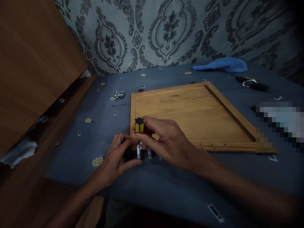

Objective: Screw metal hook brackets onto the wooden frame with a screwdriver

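You are looking down at both your hands, working at the near left corner of a wooden panel (180,110). The panel lies flat on a dark blue cover (71,155) printed with yellow ovals and small labels. It has a raised frame, and a few dark dots mark its near rail.

Your right hand (171,142) comes in from the right, its grip pinching a screwdriver (139,125) with a yellow and black handle. The handle stands roughly upright at that corner, directly above a silver hinge (139,152) that juts over the panel's near edge towards you. Your left hand (116,158) reaches in from the left, fingers bent against the corner and thumb by the hinge's near end; you cannot tell whether its grip is pinching the hinge. Two more metal pieces (149,153) stick out along the same edge, partly hidden by your right hand.

Beyond the panel's left side lies a cluster of metal parts (118,94), with some small bits (114,104) just nearer to you. At the far right are a blue cloth (220,65) and a dark object (260,86) with a silver ring (249,83). A brown cabinet (35,57) stands on your left; a patterned backdrop (169,31) rises behind everything.
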A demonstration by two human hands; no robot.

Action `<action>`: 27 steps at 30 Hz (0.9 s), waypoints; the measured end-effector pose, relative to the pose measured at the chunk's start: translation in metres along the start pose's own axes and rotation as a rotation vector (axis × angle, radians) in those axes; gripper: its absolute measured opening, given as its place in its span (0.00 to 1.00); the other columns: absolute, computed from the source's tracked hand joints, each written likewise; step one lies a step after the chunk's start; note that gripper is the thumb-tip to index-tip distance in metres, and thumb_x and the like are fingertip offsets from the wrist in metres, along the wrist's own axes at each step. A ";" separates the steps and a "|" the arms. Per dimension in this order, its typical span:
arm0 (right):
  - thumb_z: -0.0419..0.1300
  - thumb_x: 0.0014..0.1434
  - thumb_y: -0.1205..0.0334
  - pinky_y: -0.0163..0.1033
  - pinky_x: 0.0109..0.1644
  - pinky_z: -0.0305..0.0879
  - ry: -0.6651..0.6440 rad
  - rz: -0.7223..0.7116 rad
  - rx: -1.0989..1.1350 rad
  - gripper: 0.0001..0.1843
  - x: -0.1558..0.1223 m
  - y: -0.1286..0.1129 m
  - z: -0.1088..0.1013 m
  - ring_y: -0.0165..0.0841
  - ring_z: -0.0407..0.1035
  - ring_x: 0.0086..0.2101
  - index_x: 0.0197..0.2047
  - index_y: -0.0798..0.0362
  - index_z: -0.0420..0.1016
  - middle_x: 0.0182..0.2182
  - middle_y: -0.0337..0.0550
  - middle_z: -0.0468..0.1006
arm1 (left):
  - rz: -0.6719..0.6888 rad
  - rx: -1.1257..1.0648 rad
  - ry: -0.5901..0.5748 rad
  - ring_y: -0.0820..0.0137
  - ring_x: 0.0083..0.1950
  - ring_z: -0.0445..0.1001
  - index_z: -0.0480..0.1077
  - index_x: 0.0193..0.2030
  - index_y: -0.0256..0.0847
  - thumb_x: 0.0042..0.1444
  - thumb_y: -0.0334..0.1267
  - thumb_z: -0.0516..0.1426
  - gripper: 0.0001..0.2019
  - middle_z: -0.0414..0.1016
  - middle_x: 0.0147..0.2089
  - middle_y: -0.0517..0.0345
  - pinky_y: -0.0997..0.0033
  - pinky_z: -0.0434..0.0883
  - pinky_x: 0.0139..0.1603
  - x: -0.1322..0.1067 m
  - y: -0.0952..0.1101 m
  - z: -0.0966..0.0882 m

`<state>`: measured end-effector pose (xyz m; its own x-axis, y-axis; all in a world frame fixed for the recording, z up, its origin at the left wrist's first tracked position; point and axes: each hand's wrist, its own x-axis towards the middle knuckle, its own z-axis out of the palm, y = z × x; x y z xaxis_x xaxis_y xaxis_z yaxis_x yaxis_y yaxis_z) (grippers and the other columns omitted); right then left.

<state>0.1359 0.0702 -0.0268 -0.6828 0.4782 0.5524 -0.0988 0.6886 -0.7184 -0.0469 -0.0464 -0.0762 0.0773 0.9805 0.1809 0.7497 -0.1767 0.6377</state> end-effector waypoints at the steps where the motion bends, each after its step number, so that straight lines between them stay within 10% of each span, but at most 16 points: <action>1: 0.58 0.70 0.63 0.34 0.30 0.59 -0.002 0.005 0.002 0.13 0.000 0.000 0.000 0.28 0.65 0.25 0.32 0.51 0.64 0.24 0.33 0.69 | 0.002 0.002 0.000 0.57 0.59 0.67 0.69 0.60 0.50 0.61 0.50 0.65 0.23 0.69 0.56 0.52 0.54 0.69 0.60 0.000 0.000 0.000; 27: 0.57 0.70 0.64 0.35 0.31 0.58 -0.100 0.000 0.041 0.12 0.006 0.001 -0.006 0.27 0.64 0.25 0.32 0.52 0.65 0.24 0.33 0.71 | 0.023 0.016 0.009 0.57 0.60 0.67 0.69 0.60 0.50 0.61 0.51 0.64 0.22 0.69 0.58 0.52 0.53 0.69 0.60 0.000 -0.002 0.000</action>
<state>0.1362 0.0775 -0.0215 -0.7514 0.4202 0.5087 -0.1267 0.6647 -0.7363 -0.0480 -0.0464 -0.0777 0.0892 0.9753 0.2019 0.7579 -0.1980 0.6216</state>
